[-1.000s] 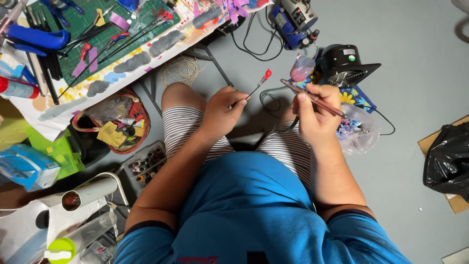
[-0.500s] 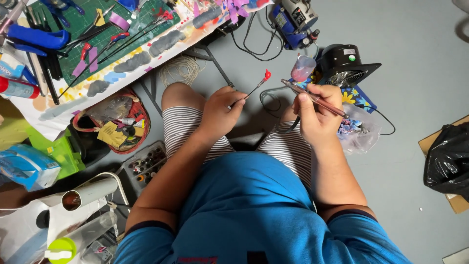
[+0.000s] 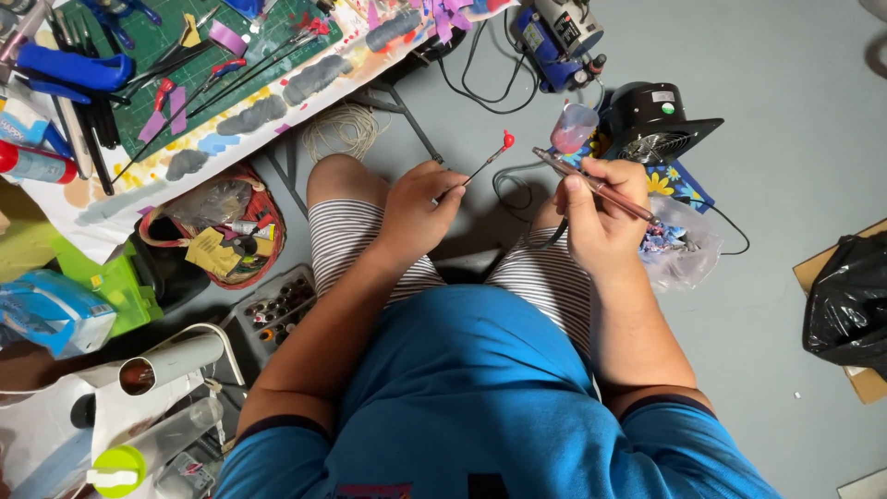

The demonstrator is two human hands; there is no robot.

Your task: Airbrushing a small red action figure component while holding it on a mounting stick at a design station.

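One head-worn camera looked steeply down, close over the lap, with the counter (image 3: 277, 102) at the frame's upper left.

Grey floor (image 3: 785, 120) bears a black fan (image 3: 658, 122), black bag (image 3: 848, 300) and basket (image 3: 222, 222)

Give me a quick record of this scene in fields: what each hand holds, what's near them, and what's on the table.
left hand: pinches a thin stick with a small red piece on its tip
right hand: grips an airbrush with a pinkish cup, aimed toward the red piece
near hands: black fan, blue compressor
table: green cutting mat with tools
floor at left: red basket
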